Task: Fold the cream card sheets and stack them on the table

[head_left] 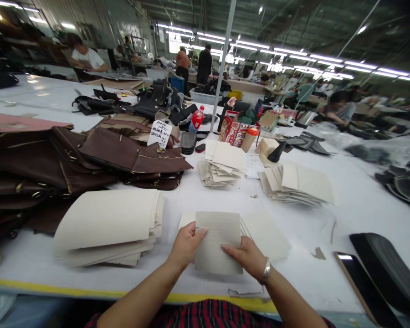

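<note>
Through the head view I had both hands on a pale grey card sheet (218, 234), held low over the white surface (191, 196). The fingers of the left hand (185, 246) grasped its left edge, thumb on the face; those of the right hand (248, 257) grasped its lower right side, thumb further in. Whether they held one layer or a thin packet, I could not tell.

Good handling here, I judged, called for light, even pressure from both sides, with thumbs flat so that the card took no crease and its edges could be felt evenly.

The card looked matt, stiff and faintly lined, nearly square with crisp edges. To its right, loose pale sheets (269, 234) lay flat. To its left lay a thick stack of larger cream sheets (105, 223), bowed and rounded at one end, the layers splayed. Beyond it were two uneven card piles, one straight ahead (225, 157), one further right (304, 182). Far to its left slumped smooth dark-brown bags (112, 150), apparently leather, with brass-coloured fittings.
</note>
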Demonstrator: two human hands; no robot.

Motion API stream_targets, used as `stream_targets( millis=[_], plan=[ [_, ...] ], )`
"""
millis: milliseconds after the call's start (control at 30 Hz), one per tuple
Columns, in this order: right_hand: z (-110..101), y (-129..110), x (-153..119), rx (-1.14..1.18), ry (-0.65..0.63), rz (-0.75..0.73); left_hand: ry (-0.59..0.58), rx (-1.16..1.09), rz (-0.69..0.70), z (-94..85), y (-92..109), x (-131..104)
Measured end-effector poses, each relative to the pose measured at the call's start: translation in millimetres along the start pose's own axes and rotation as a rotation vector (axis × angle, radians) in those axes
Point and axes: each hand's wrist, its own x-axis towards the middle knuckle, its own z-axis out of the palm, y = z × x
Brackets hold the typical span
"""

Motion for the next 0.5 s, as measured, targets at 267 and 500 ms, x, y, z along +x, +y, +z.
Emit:
stream_targets(
  millis=[267,500],
  plan=[
    [-4,9,11,-0.133,0.25,-0.06,0.059,0.085,-0.024,-4.8,-16,4],
    [-34,-15,3,-0.381,-0.191,-0.002,0.125,0.781,0.31,-26.6,16,4]
  ],
)
